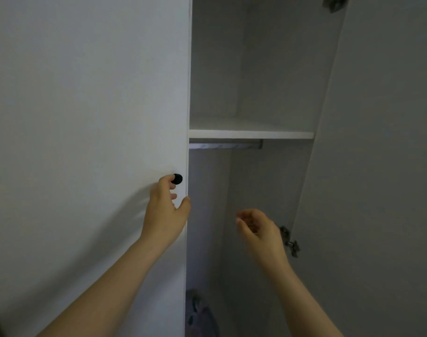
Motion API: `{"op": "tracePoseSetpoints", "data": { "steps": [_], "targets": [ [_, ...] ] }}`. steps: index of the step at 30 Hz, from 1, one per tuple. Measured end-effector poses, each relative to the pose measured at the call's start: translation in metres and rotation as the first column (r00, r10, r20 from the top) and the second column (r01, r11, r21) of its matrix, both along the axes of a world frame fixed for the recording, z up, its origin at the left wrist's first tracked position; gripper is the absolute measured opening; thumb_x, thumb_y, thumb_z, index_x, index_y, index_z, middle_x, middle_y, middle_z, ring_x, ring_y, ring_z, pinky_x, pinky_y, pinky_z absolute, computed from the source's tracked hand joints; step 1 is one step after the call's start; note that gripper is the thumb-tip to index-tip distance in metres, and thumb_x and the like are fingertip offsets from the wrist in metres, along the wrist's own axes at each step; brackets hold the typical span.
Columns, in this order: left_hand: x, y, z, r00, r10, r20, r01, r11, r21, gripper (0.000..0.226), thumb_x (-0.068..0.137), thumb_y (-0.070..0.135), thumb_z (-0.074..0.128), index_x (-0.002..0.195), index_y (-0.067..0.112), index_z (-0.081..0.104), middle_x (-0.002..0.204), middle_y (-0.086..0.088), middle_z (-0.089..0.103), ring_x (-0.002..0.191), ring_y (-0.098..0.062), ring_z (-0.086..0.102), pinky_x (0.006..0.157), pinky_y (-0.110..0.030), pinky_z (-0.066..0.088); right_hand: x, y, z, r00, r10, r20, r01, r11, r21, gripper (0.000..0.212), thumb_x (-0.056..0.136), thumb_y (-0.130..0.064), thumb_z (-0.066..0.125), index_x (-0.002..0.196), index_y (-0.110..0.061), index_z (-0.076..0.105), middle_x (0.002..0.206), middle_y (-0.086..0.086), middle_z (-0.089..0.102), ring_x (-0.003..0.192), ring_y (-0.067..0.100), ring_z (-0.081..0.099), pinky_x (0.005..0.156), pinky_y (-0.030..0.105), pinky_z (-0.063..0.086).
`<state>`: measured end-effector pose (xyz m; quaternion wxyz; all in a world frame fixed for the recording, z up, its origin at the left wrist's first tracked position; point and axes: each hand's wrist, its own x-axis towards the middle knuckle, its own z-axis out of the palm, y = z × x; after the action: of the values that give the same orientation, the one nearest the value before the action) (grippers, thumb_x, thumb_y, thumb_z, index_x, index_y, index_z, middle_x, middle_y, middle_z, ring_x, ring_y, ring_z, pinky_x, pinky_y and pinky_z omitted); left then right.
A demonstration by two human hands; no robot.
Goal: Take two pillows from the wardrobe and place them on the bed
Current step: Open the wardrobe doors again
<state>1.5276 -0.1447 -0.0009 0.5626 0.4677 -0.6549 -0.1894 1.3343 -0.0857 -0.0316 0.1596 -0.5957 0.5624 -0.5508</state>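
Note:
A white wardrobe stands in front of me with its left door (86, 117) closed and its right door (377, 166) swung open. My left hand (166, 210) is at the black round knob (178, 178) of the left door, fingers curled around it and thumb at the door's edge. My right hand (258, 229) hovers inside the open compartment with loosely curled fingers, holding nothing. At the bottom of the compartment a patterned greyish fabric bundle (200, 314), possibly a pillow, is partly hidden by the left door.
A white shelf (251, 134) crosses the open compartment, with a metal hanging rail (227, 144) just beneath it. Door hinges (289, 240) sit on the right side panel. The space above the shelf holds nothing visible.

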Motion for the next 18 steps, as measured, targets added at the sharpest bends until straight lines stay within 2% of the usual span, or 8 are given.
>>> {"op": "tracePoseSetpoints", "data": {
  "steps": [3,6,9,12,15,18],
  "targets": [
    [-0.012,-0.007,-0.001,0.998,0.062,0.024,-0.062,0.998,0.005,0.05,0.084,0.014,0.061,0.128,0.026,0.04,0.123,0.004,0.043,0.097,-0.014,0.053,0.075,-0.019,0.038,-0.01,-0.011,0.003,0.998,0.062,0.019,-0.062,0.998,-0.003,0.02,0.087,-0.016,0.061,0.084,-0.035,0.059,0.079,-0.011,0.067,0.072,0.0,0.061,0.061,0.008,0.046],
    [-0.023,-0.012,0.001,0.994,0.105,0.014,-0.105,0.994,0.04,0.057,0.085,0.012,0.06,0.135,0.025,0.037,0.119,0.004,0.043,0.094,-0.017,0.056,0.077,-0.026,0.043,-0.023,-0.021,0.005,0.991,0.132,0.033,-0.132,0.991,0.005,0.021,0.087,-0.015,0.06,0.085,-0.036,0.059,0.082,-0.008,0.069,0.072,0.001,0.062,0.062,0.008,0.046],
    [-0.026,-0.019,0.01,0.981,0.195,-0.008,-0.195,0.98,0.042,0.038,0.083,0.011,0.06,0.117,0.021,0.048,0.11,-0.002,0.056,0.088,-0.018,0.06,0.072,-0.026,0.041,-0.033,-0.031,0.008,0.979,0.2,0.044,-0.2,0.98,0.003,0.023,0.087,-0.014,0.06,0.085,-0.037,0.059,0.083,-0.007,0.069,0.071,0.001,0.062,0.063,0.008,0.045],
    [-0.032,-0.017,0.017,0.951,0.308,0.021,-0.308,0.951,0.034,0.023,0.081,0.013,0.061,0.099,0.021,0.05,0.092,-0.002,0.059,0.077,-0.019,0.059,0.061,-0.023,0.038,-0.041,-0.041,0.007,0.962,0.264,0.063,-0.265,0.964,0.0,0.025,0.087,-0.012,0.061,0.084,-0.037,0.059,0.083,-0.005,0.069,0.074,0.008,0.063,0.068,0.015,0.049],
    [-0.038,-0.003,0.017,0.927,0.375,0.007,-0.375,0.927,0.023,0.02,0.08,0.013,0.061,0.094,0.023,0.05,0.085,0.001,0.057,0.07,-0.015,0.056,0.057,-0.017,0.036,-0.04,-0.048,-0.001,0.931,0.35,0.107,-0.353,0.935,0.013,0.024,0.087,-0.011,0.06,0.086,-0.035,0.06,0.084,-0.005,0.069,0.077,0.013,0.065,0.072,0.024,0.052],
    [-0.039,0.022,0.013,0.914,0.405,-0.003,-0.405,0.914,-0.011,0.017,0.081,0.015,0.061,0.093,0.023,0.052,0.082,0.0,0.057,0.066,-0.013,0.055,0.059,-0.021,0.039,-0.029,-0.054,-0.011,0.885,0.439,0.156,-0.447,0.894,0.019,0.02,0.087,-0.011,0.06,0.089,-0.03,0.063,0.083,-0.004,0.069,0.077,0.016,0.065,0.072,0.026,0.053]
  ]
}}
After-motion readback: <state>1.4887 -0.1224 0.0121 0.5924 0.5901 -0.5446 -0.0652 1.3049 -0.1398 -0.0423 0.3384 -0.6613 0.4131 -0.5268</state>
